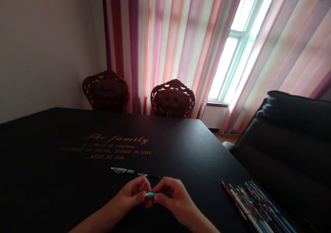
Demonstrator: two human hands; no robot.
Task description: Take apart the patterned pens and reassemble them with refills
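Between both hands (151,193): short teal pen piece (150,194).

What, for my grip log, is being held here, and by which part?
A short teal pen piece: the left hand pinches one end, the right hand the other.

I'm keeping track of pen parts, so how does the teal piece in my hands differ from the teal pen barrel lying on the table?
The teal piece is held between the left hand and right hand, mostly covered; the teal pen barrel lies flat on the black table, untouched and fully shown. Both are teal.
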